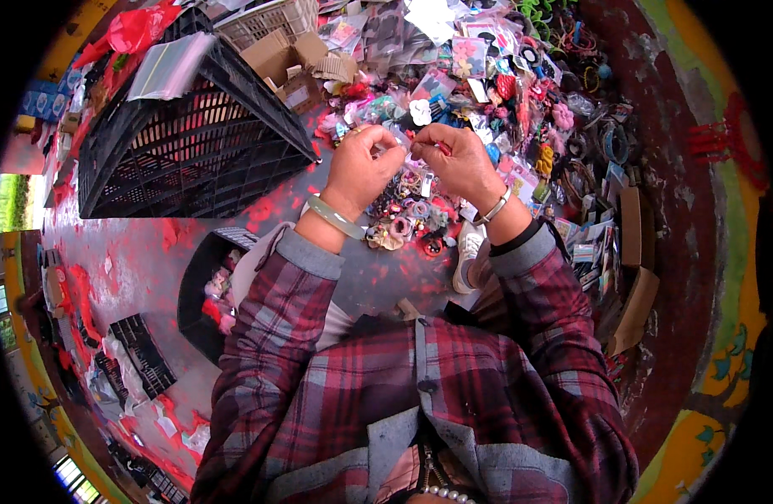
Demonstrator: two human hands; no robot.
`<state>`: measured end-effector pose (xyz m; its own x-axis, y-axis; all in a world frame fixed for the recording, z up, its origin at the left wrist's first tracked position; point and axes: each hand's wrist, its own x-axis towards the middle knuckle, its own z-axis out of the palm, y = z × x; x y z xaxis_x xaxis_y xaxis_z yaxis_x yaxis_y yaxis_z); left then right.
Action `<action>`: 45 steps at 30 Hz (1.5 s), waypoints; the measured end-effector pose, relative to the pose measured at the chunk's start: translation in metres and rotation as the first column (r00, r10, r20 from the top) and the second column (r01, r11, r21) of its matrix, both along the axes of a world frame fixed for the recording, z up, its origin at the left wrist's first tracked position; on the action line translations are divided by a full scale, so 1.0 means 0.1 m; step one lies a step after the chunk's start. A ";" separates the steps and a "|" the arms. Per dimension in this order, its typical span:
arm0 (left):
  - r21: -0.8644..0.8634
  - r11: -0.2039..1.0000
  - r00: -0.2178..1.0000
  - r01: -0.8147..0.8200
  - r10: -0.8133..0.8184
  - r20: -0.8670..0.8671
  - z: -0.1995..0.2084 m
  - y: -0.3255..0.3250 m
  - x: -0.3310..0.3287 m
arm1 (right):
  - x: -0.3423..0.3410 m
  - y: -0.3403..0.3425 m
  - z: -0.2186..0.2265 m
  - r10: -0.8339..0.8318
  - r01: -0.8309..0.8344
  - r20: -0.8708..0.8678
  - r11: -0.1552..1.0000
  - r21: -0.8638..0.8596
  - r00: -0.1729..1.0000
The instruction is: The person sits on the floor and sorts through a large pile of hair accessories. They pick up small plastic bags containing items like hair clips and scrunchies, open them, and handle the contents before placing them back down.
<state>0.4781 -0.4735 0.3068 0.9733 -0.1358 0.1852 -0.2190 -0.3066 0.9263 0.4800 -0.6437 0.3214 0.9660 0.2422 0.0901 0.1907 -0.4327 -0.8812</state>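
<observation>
My left hand (363, 168) and my right hand (462, 164) are raised close together over a heap of hair accessories (416, 206). The fingertips of both are pinched. Between them shows a small, pale, see-through bit, perhaps plastic, too small to name. A spot of red shows at the fingers of my right hand; what it belongs to is hidden. A pale green bangle (336, 218) circles my left wrist, and a silver-coloured bracelet (494, 206) my right. Just beyond my fingertips lies a white flower-shaped piece (420, 112).
A black plastic crate (193, 160) stands tilted at the left, with clear plastic sleeves (170, 67) on top. Nearer is a black tub (203, 290) with pink and red pieces. An opened cardboard box (281, 63) stands behind. Packaged accessories (521, 92) spread far and right, near cardboard (634, 311).
</observation>
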 end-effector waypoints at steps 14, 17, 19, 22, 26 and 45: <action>0.068 0.996 0.997 -0.055 0.051 0.062 -0.12 0.03 0.03 | -0.04 0.02 0.06 0.064 -0.041 0.212 0.993 -0.109 0.975; 0.114 0.993 0.999 -0.041 0.041 0.001 -0.10 0.03 0.02 | -0.04 0.01 0.08 0.074 -0.041 0.227 0.988 -0.146 0.971; 0.185 0.983 0.999 -0.019 0.024 -0.025 -0.09 0.04 0.02 | -0.03 0.00 0.09 0.090 -0.050 0.237 0.985 -0.167 0.967; 0.262 0.965 1.000 0.024 -0.024 -0.004 -0.12 0.05 0.03 | -0.02 -0.02 0.08 0.130 -0.089 0.239 0.980 -0.177 0.962; 0.367 0.929 0.990 0.038 -0.085 0.113 -0.09 0.04 0.00 | 0.04 -0.05 -0.05 0.188 -0.179 0.153 0.982 -0.066 0.970; 0.356 0.922 0.980 0.153 -0.095 -0.175 -0.12 0.02 0.00 | 0.11 -0.16 0.05 0.270 0.280 -0.501 0.575 0.769 0.822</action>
<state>0.4785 -0.4716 0.2947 0.9565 -0.2875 -0.0486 -0.1437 -0.6097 0.7795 0.4912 -0.6595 0.3263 0.9066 0.3307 -0.2622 -0.4014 0.4833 -0.7781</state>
